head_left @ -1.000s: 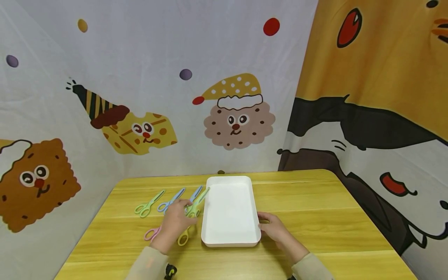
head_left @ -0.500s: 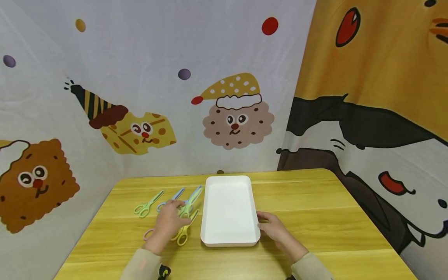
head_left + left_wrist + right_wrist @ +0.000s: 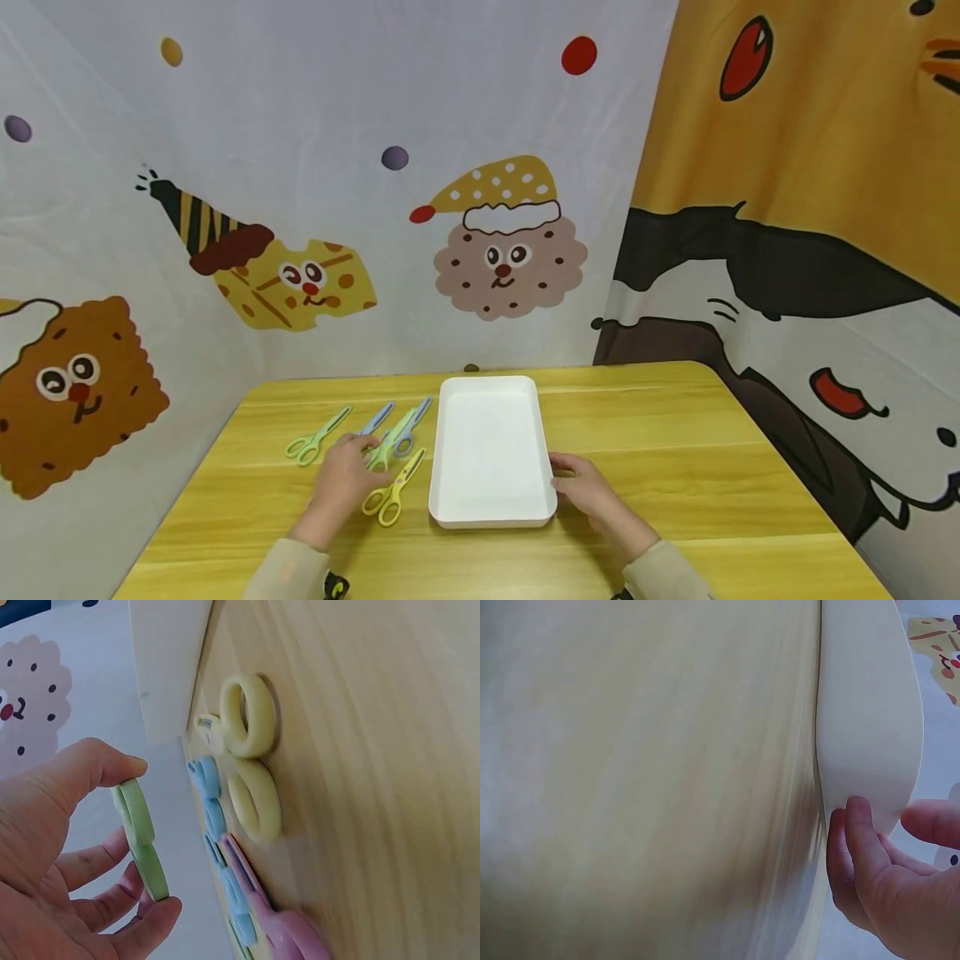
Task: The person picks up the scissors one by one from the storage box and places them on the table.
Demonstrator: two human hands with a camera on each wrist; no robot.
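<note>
My left hand (image 3: 339, 485) pinches a pair of green scissors (image 3: 139, 817) by the handle loops, thumb on one side and fingers on the other. In the head view the held scissors overlap a blue pair (image 3: 405, 440). Yellow scissors (image 3: 388, 498) lie just right of this hand. At the right side of a white tray (image 3: 491, 450), my right hand (image 3: 588, 492) holds the edge. In the right wrist view its fingertips press the tray's outer wall (image 3: 874, 712), and the thumb meets the rim.
Another green pair of scissors (image 3: 309, 448) and a second blue pair (image 3: 378, 417) lie at the left. Pink scissors (image 3: 289, 926) show in the left wrist view, hidden behind the hand from the head. The wooden table (image 3: 675, 433) ends at a patterned cloth.
My left hand has moved left, away from the tray's edge, carrying the green scissors. It now covers the pink loop seen earlier. My right hand stays at the tray.
</note>
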